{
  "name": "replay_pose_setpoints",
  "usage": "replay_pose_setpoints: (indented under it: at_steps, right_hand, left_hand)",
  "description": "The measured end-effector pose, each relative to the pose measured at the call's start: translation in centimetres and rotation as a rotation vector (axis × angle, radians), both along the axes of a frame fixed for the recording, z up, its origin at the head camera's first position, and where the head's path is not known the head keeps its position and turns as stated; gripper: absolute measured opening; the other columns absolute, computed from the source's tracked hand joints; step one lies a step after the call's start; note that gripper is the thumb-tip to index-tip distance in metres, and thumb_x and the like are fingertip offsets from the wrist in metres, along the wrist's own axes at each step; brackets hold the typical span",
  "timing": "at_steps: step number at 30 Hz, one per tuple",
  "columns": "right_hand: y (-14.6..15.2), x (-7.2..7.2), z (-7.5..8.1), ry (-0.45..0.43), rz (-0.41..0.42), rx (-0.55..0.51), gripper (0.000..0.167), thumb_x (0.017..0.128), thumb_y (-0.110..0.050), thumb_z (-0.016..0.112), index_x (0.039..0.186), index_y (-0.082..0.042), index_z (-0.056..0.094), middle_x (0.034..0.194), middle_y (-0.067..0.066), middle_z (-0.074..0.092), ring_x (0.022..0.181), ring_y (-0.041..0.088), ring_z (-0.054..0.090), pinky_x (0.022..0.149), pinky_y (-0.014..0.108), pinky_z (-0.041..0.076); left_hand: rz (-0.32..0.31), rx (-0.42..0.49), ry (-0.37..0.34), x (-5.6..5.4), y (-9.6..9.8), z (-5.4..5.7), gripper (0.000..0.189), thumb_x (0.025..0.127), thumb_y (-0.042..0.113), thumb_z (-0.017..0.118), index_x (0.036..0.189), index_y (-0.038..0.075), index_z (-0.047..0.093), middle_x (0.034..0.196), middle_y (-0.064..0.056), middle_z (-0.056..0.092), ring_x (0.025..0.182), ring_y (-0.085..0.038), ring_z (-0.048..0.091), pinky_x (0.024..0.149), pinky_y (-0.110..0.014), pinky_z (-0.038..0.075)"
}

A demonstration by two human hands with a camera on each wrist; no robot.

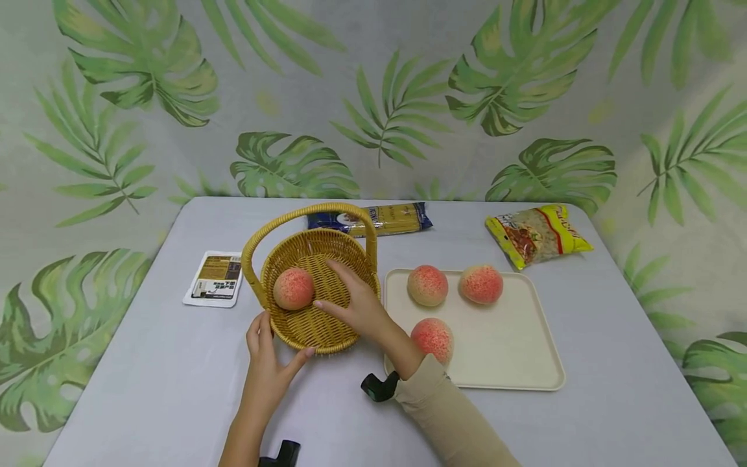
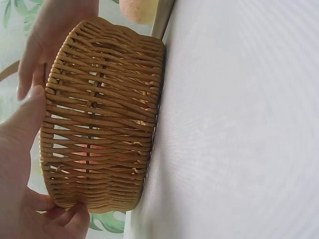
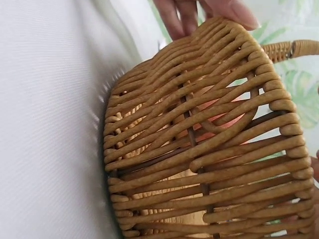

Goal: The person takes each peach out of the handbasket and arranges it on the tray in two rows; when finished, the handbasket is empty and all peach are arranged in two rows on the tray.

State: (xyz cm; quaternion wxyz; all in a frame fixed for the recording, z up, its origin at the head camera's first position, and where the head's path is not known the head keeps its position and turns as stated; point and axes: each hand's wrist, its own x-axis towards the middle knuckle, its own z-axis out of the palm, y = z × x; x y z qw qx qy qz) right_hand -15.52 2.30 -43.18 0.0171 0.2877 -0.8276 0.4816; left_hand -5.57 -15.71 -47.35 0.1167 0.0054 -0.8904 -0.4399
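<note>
A yellow wicker basket with an arched handle stands on the table, and one pink peach lies in its left part. My left hand holds the basket's near left side, thumb at the front rim and fingers curled at the side, as the left wrist view of the basket shows. Over the basket's right rim reaches my right hand, its thumb and fingers spread just right of the peach and apart from it. Three more peaches lie on a cream tray to the right.
Behind the basket lies a pack of noodles in blue and clear wrapping. A yellow food bag is at the back right. To the basket's left sits a flat white-edged packet. My right forearm overlaps the tray's near left corner.
</note>
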Motion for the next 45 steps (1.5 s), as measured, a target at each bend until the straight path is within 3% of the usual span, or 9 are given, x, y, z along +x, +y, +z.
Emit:
replay_pose_setpoints:
  at_steps: [5,12,33,38,45]
  right_hand:
    - [-1.0,-0.9,0.0,-0.08,0.018,0.076,0.077,0.08,-0.043,0.065,0.142,-0.021,0.026,0.144,0.003,0.027,0.13,0.016,0.024,0.101,0.04,0.027]
    - [-1.9,-1.9,-0.2,-0.131,0.044,0.085,0.08,0.077,-0.045,0.067,0.141,-0.019,0.028,0.142,0.002,0.029,0.129,0.019,0.027,0.1,0.043,0.028]
    - [-4.2,-3.8,-1.2,-0.286,0.19,0.082,0.072,0.078,-0.026,0.07,0.14,-0.018,0.032,0.142,0.0,0.03,0.127,0.016,0.028,0.1,0.033,0.028]
    - [-4.6,-4.1,-1.3,-0.269,0.242,0.101,0.068,0.079,-0.022,0.069,0.138,-0.016,0.035,0.141,0.002,0.031,0.127,0.015,0.028,0.099,0.031,0.03]
    - [-5.1,-4.1,-1.3,-0.302,0.23,0.123,0.065,0.08,-0.02,0.069,0.137,-0.017,0.038,0.141,0.005,0.03,0.127,0.017,0.027,0.097,0.033,0.032]
  left_hand:
    - [0.001,-0.007,-0.005,0.1,0.0,0.0,0.1,0.073,0.033,0.075,0.141,-0.002,0.011,0.139,-0.02,0.009,0.121,-0.034,0.031,0.095,-0.049,0.033]
    - [0.004,0.005,-0.016,0.1,0.1,0.3,0.099,0.072,0.032,0.075,0.141,-0.002,0.012,0.139,-0.02,0.01,0.121,-0.035,0.031,0.095,-0.049,0.032]
    - [-0.007,0.012,-0.006,0.0,0.0,0.3,0.099,0.073,0.033,0.075,0.141,-0.001,0.011,0.139,-0.019,0.009,0.121,-0.033,0.03,0.095,-0.049,0.032]
    - [-0.009,0.017,-0.003,0.0,0.0,0.3,0.099,0.073,0.032,0.075,0.141,0.0,0.011,0.139,-0.019,0.009,0.121,-0.032,0.03,0.095,-0.048,0.032]
    - [-0.007,0.016,0.002,0.0,0.0,0.1,0.099,0.073,0.032,0.075,0.142,0.001,0.01,0.139,-0.018,0.009,0.121,-0.032,0.031,0.095,-0.047,0.032]
